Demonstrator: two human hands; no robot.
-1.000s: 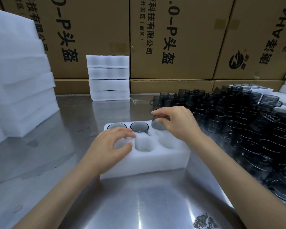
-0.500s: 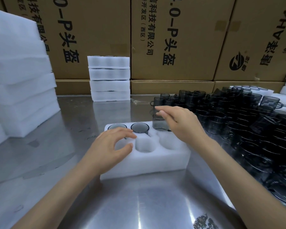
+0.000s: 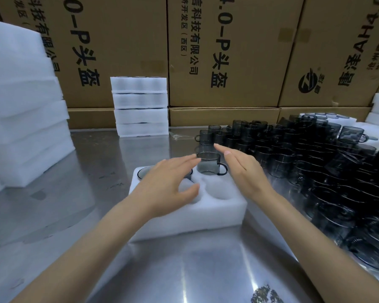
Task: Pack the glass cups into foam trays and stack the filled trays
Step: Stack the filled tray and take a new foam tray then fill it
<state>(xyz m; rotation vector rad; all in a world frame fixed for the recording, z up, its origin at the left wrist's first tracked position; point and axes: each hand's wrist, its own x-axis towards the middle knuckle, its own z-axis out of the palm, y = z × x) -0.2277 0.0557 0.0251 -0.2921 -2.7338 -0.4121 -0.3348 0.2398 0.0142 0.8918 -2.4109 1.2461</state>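
Nearest, the foam tray [image 3: 206, 212] lies on the steel table [image 3: 184, 270]. Both hands hover over it with fingers straight, grasping nothing — left hand [image 3: 166, 184], right hand [image 3: 243, 169]. Between them a smoky glass cup [image 3: 208, 163] sits high in the tray's far-right pocket; beyond, loose cups [image 3: 304, 154] crowd the right side.

Steel table [image 3: 109, 215], shiny, scuffed, with glare streaks near its front edge. Along the far edge, big brown cardboard boxes [image 3: 223, 51] stacked wall-like, black Chinese print plus "4.0-P" on the faces, round black logo [image 3: 308, 83] on the right one. Flatter cardboard cartons [image 3: 223, 116] under them, touching the table's back edge. Small dark leafy reflection [image 3: 264, 294] at the front edge.
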